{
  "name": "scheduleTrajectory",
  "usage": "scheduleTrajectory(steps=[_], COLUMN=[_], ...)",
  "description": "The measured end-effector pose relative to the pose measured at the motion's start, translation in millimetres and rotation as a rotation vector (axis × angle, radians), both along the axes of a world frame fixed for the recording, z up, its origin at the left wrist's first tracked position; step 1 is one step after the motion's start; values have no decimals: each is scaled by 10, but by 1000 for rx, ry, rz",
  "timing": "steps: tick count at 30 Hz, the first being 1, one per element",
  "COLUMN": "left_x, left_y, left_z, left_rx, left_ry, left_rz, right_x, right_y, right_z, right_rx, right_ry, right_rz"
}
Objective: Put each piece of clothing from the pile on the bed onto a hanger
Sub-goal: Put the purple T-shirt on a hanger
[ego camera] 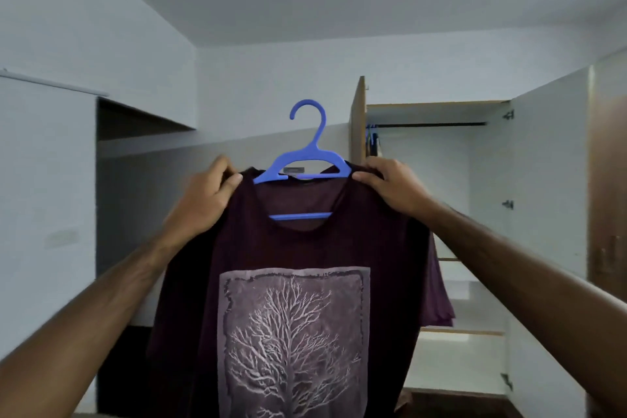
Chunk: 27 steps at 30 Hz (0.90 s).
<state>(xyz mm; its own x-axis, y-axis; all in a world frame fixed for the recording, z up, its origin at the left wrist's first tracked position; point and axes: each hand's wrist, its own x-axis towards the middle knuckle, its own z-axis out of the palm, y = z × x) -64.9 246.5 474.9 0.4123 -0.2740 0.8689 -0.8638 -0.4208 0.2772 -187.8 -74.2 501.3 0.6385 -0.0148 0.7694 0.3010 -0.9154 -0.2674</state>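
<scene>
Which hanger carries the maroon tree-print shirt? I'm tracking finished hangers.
The blue hanger held up in front, inside the shirt neck; the others hang on the wardrobe rail.

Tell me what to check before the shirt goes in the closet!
1. Hanger inside the shirt neck: ok.
2. Left hand grips its shoulder: ok.
3. Right hand grips the other shoulder: ok.
4. Shirt sits evenly on both hanger arms: cannot tell, hands cover the ends.
5. Hook free to hang: ok.
6. Closet door open, rail has room: ok.

2 bare forearms, no sleeves, watch or rings.
</scene>
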Motion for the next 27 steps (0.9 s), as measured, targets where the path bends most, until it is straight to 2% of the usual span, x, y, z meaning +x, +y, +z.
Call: scheduleTrajectory(steps=[8, 12, 20, 27], left_x=[389, 719, 1682, 2681], left_y=[-1797, -2477, -3842, -5146], left_z=[53, 6, -39, 232], left_rx=[204, 199, 264, 232], left_ry=[-158, -171, -305, -491], left_rz=[-114, -81, 80, 209], right_x=[33, 259, 1249, 2293], right_y=[-1485, -2137, -3399, -4610], right_z=[-102, -177, -223, -73], right_rx=[23, -38, -220, -233], right_ry=[-43, -27, 67, 29], right_rz=[-63, -157, -339, -429])
